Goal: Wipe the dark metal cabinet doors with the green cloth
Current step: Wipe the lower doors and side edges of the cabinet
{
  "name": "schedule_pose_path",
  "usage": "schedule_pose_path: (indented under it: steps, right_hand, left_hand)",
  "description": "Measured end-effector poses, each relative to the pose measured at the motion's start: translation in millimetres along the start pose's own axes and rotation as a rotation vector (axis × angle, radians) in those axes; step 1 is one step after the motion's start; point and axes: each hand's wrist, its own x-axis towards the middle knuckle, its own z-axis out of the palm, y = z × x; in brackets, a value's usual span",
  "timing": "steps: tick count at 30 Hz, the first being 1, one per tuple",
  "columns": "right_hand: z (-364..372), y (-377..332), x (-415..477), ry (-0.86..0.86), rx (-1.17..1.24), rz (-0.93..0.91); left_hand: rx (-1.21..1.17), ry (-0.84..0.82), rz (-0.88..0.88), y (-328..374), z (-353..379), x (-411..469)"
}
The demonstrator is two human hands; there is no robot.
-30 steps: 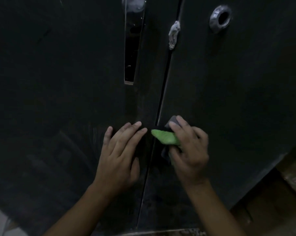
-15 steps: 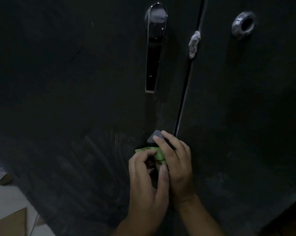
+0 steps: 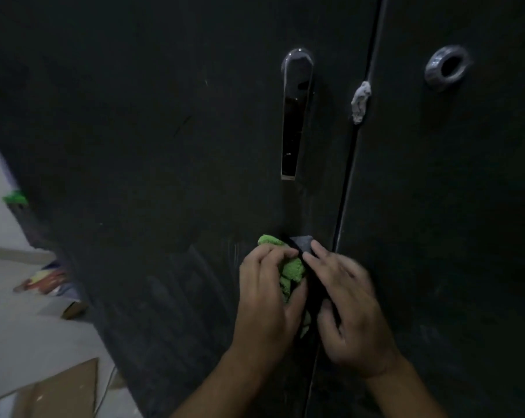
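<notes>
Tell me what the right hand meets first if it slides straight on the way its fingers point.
The right hand points up and leftward, its fingertips on the grey corner of the green cloth. Past that, bare left door, then probably the lower end of the metal handle.

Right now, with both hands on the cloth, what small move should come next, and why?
Probably fold the green cloth into a flat pad and press it on the left door. The cloth is bunched between the left hand, curled round its green part, and the right hand, pinching its dark edge, so little of it lies flat on the metal.
</notes>
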Motion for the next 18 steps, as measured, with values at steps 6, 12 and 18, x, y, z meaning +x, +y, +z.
schedule_pose_path:
  steps: [6,12,18]
  right_hand:
    - [2.9,-1.1,-6.5,-0.067,-0.237,0.094]
    - [19.7,-6.1,-7.2,-0.024,-0.302,0.138]
    - [57.9,-20.3,-3.3,0.069,-0.379,0.168]
  left_hand:
    - [0.184,0.042,-0.023,-18.7,-27.7,-3.7]
    - [0.249,0.325,-0.063,-61.8,-66.1,-7.7]
    - [0.064,0.559,-0.35,-48.7,-43.1,-1.7]
